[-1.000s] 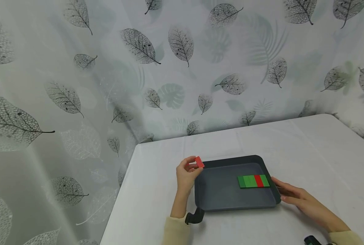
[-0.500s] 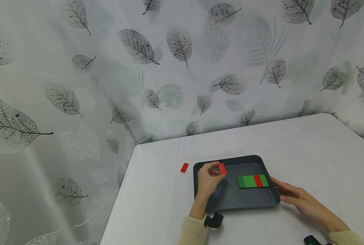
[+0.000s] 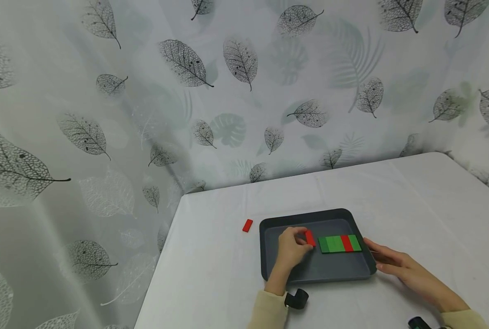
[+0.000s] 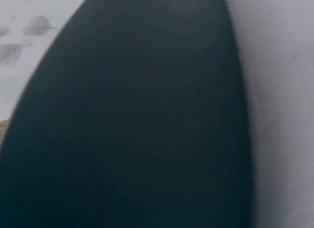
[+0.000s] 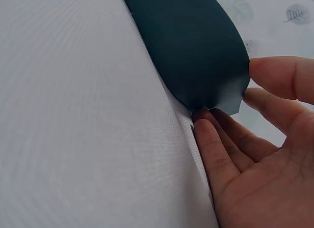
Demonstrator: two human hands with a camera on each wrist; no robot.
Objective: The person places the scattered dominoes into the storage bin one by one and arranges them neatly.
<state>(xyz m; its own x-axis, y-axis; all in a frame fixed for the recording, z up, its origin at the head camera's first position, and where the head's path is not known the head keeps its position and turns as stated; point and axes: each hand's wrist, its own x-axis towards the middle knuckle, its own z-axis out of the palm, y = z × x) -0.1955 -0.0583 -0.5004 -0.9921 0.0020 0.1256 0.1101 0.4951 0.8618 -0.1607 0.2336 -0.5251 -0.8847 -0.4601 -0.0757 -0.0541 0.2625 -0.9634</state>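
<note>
In the head view my left hand (image 3: 290, 249) pinches a small red rectangular tile (image 3: 310, 238) between thumb and fingertips. It is over the middle of the dark grey tray (image 3: 283, 224). Whether the tile touches the tray floor I cannot tell. Just to its right lies a row of tiles (image 3: 340, 243), several green and one red, side by side. My right hand (image 3: 405, 265) rests against the tray's right side. In the right wrist view its fairly straight fingers (image 5: 213, 149) touch the outer wall of the tray (image 5: 196, 51). The tray's wall (image 4: 147, 110) fills most of the left wrist view.
Another red tile (image 3: 247, 225) lies on the white tablecloth (image 3: 211, 256), left of the tray. Behind the table hangs a leaf-patterned curtain (image 3: 236, 105). Dark wrist devices are strapped to both arms, the left one (image 3: 297, 299) near the tray's front edge.
My left hand has moved right and down with the red tile, from the tray's upper left corner to its middle. The loose red tile came into view behind it. The right hand stays put.
</note>
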